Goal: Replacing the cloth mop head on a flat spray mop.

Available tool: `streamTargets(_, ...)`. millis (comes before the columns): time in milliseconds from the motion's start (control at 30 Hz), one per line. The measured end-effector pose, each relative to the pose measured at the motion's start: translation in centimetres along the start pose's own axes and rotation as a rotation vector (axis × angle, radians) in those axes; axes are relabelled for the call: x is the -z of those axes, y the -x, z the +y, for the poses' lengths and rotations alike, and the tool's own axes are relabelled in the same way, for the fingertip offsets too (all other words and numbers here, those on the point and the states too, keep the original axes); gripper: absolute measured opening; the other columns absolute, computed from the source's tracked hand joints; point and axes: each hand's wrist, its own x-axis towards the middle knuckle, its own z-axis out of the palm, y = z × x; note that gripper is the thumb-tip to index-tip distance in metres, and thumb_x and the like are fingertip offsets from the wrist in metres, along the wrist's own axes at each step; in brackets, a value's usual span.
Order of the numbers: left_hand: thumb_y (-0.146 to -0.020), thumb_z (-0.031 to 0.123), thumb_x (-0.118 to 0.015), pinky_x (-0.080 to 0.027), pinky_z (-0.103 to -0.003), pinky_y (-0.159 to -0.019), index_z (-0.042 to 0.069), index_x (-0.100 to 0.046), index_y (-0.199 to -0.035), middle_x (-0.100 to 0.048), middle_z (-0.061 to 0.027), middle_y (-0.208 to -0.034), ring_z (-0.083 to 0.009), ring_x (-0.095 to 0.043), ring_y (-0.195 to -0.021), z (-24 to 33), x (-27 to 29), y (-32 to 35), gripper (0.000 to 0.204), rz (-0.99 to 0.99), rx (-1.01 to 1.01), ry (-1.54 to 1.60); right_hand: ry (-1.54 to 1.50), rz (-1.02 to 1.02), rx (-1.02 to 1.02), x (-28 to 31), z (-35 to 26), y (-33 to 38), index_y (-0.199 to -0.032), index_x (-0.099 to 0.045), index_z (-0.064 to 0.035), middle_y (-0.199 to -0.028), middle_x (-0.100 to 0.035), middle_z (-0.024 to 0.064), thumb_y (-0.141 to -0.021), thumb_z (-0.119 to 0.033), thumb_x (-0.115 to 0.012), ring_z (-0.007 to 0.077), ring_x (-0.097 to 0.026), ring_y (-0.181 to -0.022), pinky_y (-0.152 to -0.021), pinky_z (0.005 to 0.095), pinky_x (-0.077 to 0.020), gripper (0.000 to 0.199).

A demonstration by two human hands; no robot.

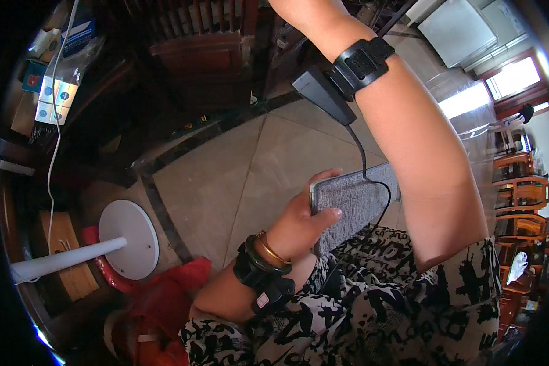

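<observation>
My left hand [296, 229] grips the edge of a flat mop head [357, 198] covered in grey, fuzzy cloth. The thumb lies on the cloth and the fingers wrap behind the rim. My right forearm crosses in front of the pad's right end and hides it. Raised toward the top edge, my right hand [290, 7] is mostly cut off, its fingers out of sight. On my right wrist a black strap [363, 64] carries a dark device [324, 94]; its black cable hangs across the pad.
Dark carved wooden furniture [198, 61] stands beyond the tiled floor [219, 165]. A white round base with a pole [131, 238] is at left, beside a red bag [165, 305]. Boxes [58, 100] sit at upper left; wooden chairs [524, 195] line the right.
</observation>
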Motion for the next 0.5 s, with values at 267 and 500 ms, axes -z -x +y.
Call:
streamTargets(267, -0.082, 0.001, -0.058, -0.039, -0.032, -0.098, -0.001, -0.032, -0.138, -0.053, -0.0088, -0.121, -0.0164, -0.050, -0.112, 0.1, 0.0, 0.0, 0.061, -0.002, 0.002, -0.002, 0.047, 0.084, -0.163, -1.4, 0.1, -0.3, -0.126, -0.038, 0.0038, -0.138, -0.031, 0.0287, -0.078, -0.010, -0.071, 0.0434, -0.035, -0.128, -0.105, 0.0406, -0.0357, 0.060)
streamTargets(500, -0.083, 0.002, -0.057, -0.040, -0.033, -0.099, -0.001, -0.030, -0.137, -0.052, -0.0097, -0.123, -0.0169, -0.051, -0.113, -0.1, 0.1, -0.2, 0.061, -0.011, -0.017, 0.065, 0.104, 0.152, -0.441, -4.4, 1.8, -0.7, -0.139, -0.014, 0.0115, -0.144, -0.021, 0.0302, -0.083, -0.011, -0.065, 0.0428, -0.028, -0.132, -0.110, 0.0382, -0.0297, 0.079)
